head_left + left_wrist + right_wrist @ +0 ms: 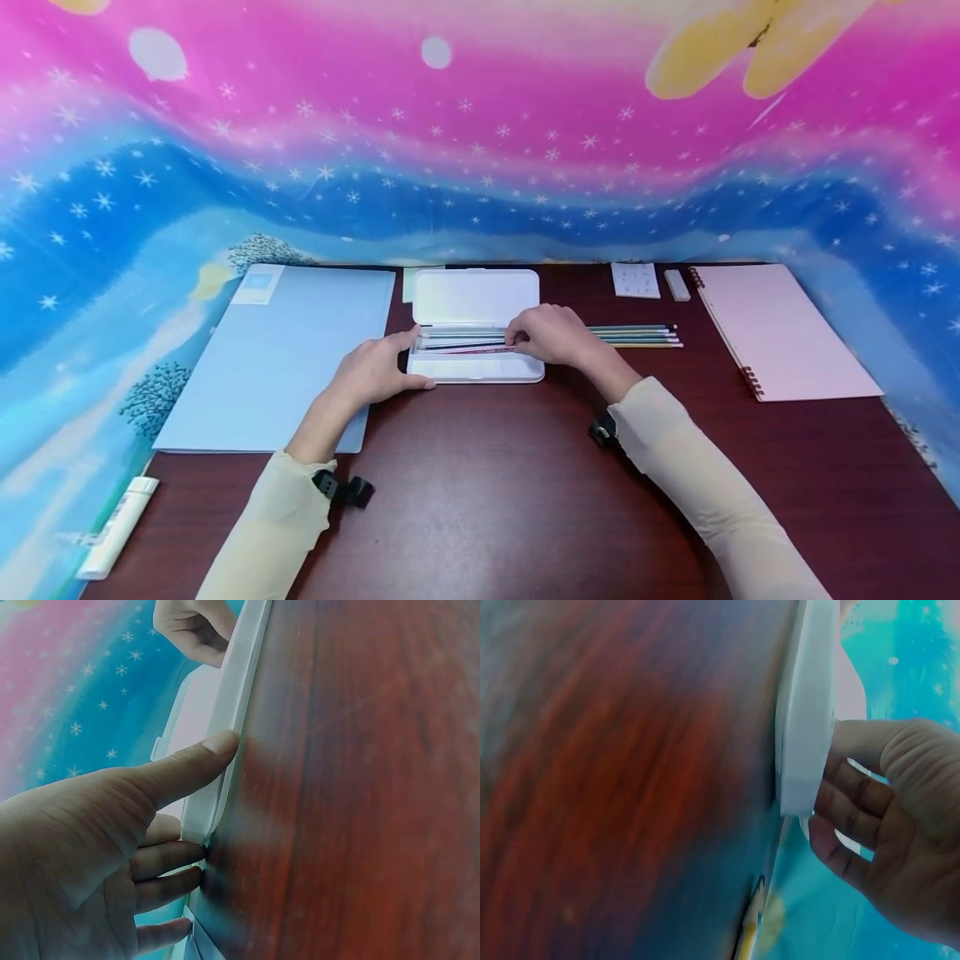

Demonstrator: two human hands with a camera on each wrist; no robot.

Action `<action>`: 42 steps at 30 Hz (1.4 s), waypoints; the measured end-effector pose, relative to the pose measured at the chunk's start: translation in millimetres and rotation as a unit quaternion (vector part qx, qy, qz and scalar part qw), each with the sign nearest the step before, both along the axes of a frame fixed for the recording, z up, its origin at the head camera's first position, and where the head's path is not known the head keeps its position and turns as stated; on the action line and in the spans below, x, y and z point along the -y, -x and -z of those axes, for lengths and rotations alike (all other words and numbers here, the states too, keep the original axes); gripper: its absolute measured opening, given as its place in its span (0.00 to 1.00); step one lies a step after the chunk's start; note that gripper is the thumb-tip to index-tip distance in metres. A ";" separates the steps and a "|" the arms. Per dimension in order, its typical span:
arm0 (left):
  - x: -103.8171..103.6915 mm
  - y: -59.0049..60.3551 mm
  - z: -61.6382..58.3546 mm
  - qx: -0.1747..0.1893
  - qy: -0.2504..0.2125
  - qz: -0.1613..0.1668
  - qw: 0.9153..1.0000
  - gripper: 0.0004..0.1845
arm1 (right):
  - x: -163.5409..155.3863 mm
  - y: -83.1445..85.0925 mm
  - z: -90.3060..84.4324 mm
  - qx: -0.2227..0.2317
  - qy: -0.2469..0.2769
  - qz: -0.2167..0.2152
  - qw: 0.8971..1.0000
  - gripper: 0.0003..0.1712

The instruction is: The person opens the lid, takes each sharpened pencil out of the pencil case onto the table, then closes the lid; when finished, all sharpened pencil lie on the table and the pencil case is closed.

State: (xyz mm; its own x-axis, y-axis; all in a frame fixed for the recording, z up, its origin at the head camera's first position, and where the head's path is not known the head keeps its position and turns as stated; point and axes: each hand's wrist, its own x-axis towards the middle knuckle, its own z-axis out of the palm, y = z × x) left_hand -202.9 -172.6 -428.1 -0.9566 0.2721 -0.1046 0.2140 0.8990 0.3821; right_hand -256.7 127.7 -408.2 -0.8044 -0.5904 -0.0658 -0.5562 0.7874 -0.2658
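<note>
At the frame's centre, on the dark worktop (495, 483), lay an open white pencil case (480, 371). Left hand (375, 371) gripped its left end, thumb along the front edge. Right hand (551, 333) pinched a pencil (465, 346) inside it.

A dark wooden table (487, 500) carries a blue folder (277, 358), white pencil case (480, 333), pencils (637, 336) and pink notebook (783, 329).

Dark reddish-brown wooden table (495, 500), glossy, with soft reflections from overhead light. Behind and on both sides hangs a printed fabric backdrop (480, 142): pink upper band, blue lower band, white snowflakes, pale trees at left.
</note>
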 end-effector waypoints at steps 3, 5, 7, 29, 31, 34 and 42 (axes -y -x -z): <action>-0.2 0.0 -0.4 0.001 -0.002 0.001 1.000 0.55 | -7.7 1.4 -2.3 0.002 0.026 0.001 1.000 0.06; 0.1 0.2 -0.4 0.002 -0.003 0.000 1.000 0.55 | -14.3 2.6 -4.6 0.002 0.049 0.000 0.999 0.06; 0.6 0.4 -0.7 0.003 -0.003 -0.002 1.000 0.55 | -22.5 4.3 -7.6 0.003 0.070 -0.001 0.998 0.05; 3.4 0.1 -1.4 0.004 -0.002 -0.002 1.000 0.55 | -159.6 -1.6 -10.9 0.058 0.154 0.101 0.981 0.09; 3.0 0.3 -0.7 0.003 -0.002 0.000 1.000 0.55 | -171.0 -5.5 -10.4 0.056 0.149 0.114 0.981 0.09; 2.3 0.1 -0.2 0.002 -0.001 0.001 1.000 0.55 | -188.4 -12.1 -9.1 0.055 0.147 0.135 0.978 0.08; 1.8 -0.4 -1.4 0.003 0.000 0.001 1.000 0.54 | -225.4 -25.0 -4.7 0.069 0.122 0.185 0.973 0.06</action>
State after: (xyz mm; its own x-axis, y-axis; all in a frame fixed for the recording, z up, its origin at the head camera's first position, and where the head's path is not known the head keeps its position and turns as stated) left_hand -202.4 -174.4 -426.7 -0.9553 0.2744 -0.1103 0.2140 0.8987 0.3827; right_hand -231.7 353.0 -403.5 -0.9583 -0.2739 -0.0817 -0.1931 0.8311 -0.5216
